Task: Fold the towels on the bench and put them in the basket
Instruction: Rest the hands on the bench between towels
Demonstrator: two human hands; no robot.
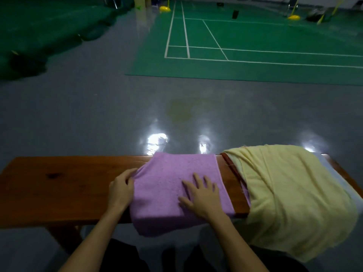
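Observation:
A purple towel (167, 181) lies folded across the middle of the brown wooden bench (59, 185), its near end hanging over the front edge. My left hand (121, 190) pinches the towel's left edge between thumb and fingers. My right hand (200, 195) rests flat on top of the towel with fingers spread. To the right, a yellow towel (290, 195) is draped unfolded over the bench end, covering a pale blue cloth (334, 173) and a dark red one (231, 165) that show at its edges. No basket is in view.
Beyond the bench lies a shiny grey floor (98, 114), then a green badminton court (255, 46) with white lines. Green netting (39, 36) is heaped at the far left. Yellow post bases stand far back.

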